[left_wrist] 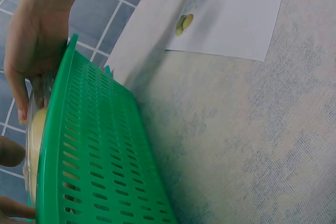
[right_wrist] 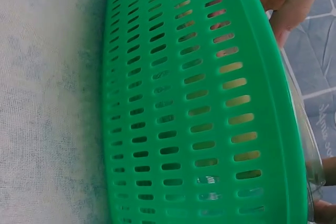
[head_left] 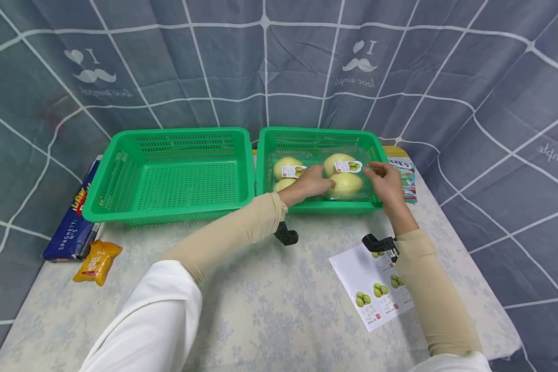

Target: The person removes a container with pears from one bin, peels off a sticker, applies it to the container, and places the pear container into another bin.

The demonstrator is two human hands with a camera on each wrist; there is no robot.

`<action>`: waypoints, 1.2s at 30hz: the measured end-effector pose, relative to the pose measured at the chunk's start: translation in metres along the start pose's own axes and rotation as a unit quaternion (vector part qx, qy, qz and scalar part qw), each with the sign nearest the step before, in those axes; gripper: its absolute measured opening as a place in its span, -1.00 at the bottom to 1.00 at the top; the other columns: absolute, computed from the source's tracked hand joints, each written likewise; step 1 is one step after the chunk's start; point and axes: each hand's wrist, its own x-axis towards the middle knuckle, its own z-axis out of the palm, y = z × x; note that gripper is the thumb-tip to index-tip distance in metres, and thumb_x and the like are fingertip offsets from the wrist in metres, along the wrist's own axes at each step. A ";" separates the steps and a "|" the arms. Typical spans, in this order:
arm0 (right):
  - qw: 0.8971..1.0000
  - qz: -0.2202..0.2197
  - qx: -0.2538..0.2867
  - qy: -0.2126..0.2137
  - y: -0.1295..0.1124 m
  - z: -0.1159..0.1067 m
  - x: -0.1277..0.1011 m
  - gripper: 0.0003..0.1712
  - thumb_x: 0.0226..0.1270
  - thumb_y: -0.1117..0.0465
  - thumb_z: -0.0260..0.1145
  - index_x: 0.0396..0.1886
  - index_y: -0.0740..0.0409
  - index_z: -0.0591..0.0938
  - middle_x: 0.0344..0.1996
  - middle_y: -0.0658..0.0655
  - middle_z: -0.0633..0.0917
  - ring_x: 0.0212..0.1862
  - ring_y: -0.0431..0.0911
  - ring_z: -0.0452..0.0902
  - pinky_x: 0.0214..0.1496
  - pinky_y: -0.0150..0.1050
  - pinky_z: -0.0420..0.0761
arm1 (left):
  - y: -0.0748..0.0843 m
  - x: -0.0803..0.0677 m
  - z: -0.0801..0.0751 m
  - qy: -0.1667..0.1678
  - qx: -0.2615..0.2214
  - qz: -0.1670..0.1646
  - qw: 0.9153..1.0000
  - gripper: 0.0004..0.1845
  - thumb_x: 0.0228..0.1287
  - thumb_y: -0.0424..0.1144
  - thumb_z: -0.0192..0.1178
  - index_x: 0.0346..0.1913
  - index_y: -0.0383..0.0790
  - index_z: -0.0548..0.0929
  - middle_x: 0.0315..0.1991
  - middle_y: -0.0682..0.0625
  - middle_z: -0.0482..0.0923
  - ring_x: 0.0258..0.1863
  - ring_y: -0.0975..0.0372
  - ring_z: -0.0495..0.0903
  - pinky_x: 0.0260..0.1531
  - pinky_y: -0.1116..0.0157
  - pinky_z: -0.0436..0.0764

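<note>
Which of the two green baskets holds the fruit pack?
The right basket: both hands reach into it onto the clear fruit pack. The left basket holds nothing.

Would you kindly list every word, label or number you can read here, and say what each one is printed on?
"I" and "love simple": the grey curtain behind the table, repeated.
"SPAGHETTI": the blue packet, along with more print I cannot read.
Too small or blurred: the stickers on the clear fruit box, the sticker sheet, the yellow snack packet and the colourful packet beside the right basket.
</note>
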 end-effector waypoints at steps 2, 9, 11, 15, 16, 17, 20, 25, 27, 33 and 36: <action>1.000 0.001 -0.002 -0.012 0.000 0.000 0.000 -0.41 0.57 0.05 0.12 0.46 0.22 0.38 0.40 0.34 0.41 0.40 0.19 0.33 0.30 0.00 0.45 | 0.001 0.000 0.003 0.006 0.010 0.005 1.000 -0.31 0.46 -0.19 0.10 0.54 -0.35 0.17 0.17 -0.25 0.60 -0.39 0.22 0.48 -0.15 0.27 0.51; 0.993 -0.019 -0.068 -0.097 0.001 0.000 0.000 -0.36 0.57 0.08 0.13 0.51 0.24 0.30 0.50 0.39 0.27 0.50 0.30 0.20 0.47 0.22 0.33 | 0.007 -0.002 0.014 -0.005 0.075 0.037 0.996 -0.31 0.44 -0.19 0.09 0.53 -0.39 0.20 0.28 -0.24 0.53 -0.04 0.09 0.58 -0.06 0.29 0.57; 0.989 -0.027 -0.090 -0.113 0.001 0.000 -0.001 -0.36 0.56 0.08 0.14 0.51 0.25 0.30 0.52 0.39 0.25 0.49 0.32 0.20 0.45 0.23 0.34 | 0.009 -0.003 0.015 -0.010 0.075 0.039 0.996 -0.34 0.45 -0.21 0.08 0.51 -0.39 0.24 0.09 -0.24 0.63 -0.30 0.12 0.53 -0.27 0.32 0.51; 0.982 -0.043 -0.132 -0.129 0.001 0.001 0.001 -0.35 0.55 0.08 0.15 0.49 0.28 0.32 0.52 0.39 0.24 0.50 0.35 0.17 0.46 0.26 0.31 | 0.011 -0.006 0.016 -0.019 0.079 0.042 0.996 -0.40 0.47 -0.19 0.07 0.47 -0.38 0.31 0.01 -0.22 0.63 -0.39 0.20 0.43 -0.35 0.36 0.41; 0.980 -0.048 -0.140 -0.131 0.001 0.002 0.001 -0.36 0.54 0.08 0.15 0.48 0.29 0.32 0.52 0.39 0.24 0.51 0.35 0.15 0.47 0.27 0.29 | 0.012 -0.006 0.016 -0.021 0.084 0.043 0.995 -0.43 0.47 -0.19 0.06 0.44 -0.38 0.35 -0.04 -0.18 0.63 -0.40 0.22 0.42 -0.37 0.37 0.40; 0.979 -0.052 -0.145 -0.134 0.001 0.002 0.001 -0.36 0.54 0.08 0.16 0.48 0.29 0.33 0.52 0.39 0.24 0.51 0.35 0.13 0.48 0.28 0.27 | 0.012 -0.006 0.017 -0.025 0.088 0.044 0.995 -0.45 0.48 -0.18 0.06 0.42 -0.37 0.38 -0.10 -0.14 0.60 -0.42 0.23 0.40 -0.39 0.38 0.39; 0.976 -0.067 -0.155 -0.136 0.001 0.004 0.000 -0.37 0.54 0.08 0.15 0.45 0.32 0.36 0.51 0.41 0.25 0.53 0.36 0.11 0.50 0.30 0.24 | 0.012 -0.006 0.018 -0.047 0.102 0.051 0.992 -0.53 0.51 -0.18 0.03 0.33 -0.39 0.44 -0.36 -0.04 0.47 -0.55 0.26 0.33 -0.50 0.40 0.35; 0.963 -0.122 -0.202 -0.131 0.000 0.013 -0.004 -0.41 0.54 0.11 0.16 0.36 0.42 0.41 0.45 0.48 0.30 0.52 0.37 0.11 0.54 0.29 0.17 | 0.008 -0.009 0.020 -0.055 0.132 0.069 0.987 -0.60 0.48 -0.18 0.06 0.20 -0.40 0.51 -0.39 0.00 0.47 -0.58 0.31 0.36 -0.54 0.45 0.37; 0.955 -0.138 -0.226 -0.134 0.000 0.018 -0.005 -0.41 0.54 0.11 0.16 0.37 0.42 0.42 0.47 0.49 0.27 0.54 0.37 0.08 0.56 0.29 0.12 | 0.006 -0.011 0.020 -0.050 0.145 0.084 0.985 -0.58 0.46 -0.18 0.07 0.23 -0.38 0.51 -0.31 -0.05 0.56 -0.50 0.28 0.43 -0.49 0.43 0.42; 0.942 -0.175 -0.254 -0.131 -0.001 0.029 -0.012 -0.40 0.53 0.00 0.15 0.34 0.35 0.48 0.50 0.46 0.24 0.54 0.40 0.06 0.55 0.34 0.09 | 0.003 -0.021 0.018 -0.049 0.184 0.108 0.976 -0.43 0.47 -0.18 0.06 0.43 -0.40 0.35 0.15 -0.19 0.59 0.04 0.10 0.57 -0.08 0.26 0.58; 0.941 -0.183 -0.256 -0.127 -0.003 0.031 -0.015 -0.38 0.53 -0.06 0.12 0.35 0.30 0.49 0.50 0.44 0.25 0.54 0.41 0.04 0.54 0.36 0.09 | -0.002 -0.026 0.016 -0.039 0.187 0.128 0.973 -0.45 0.47 -0.21 0.05 0.44 -0.36 0.36 0.28 -0.20 0.52 0.26 0.04 0.52 0.17 0.16 0.59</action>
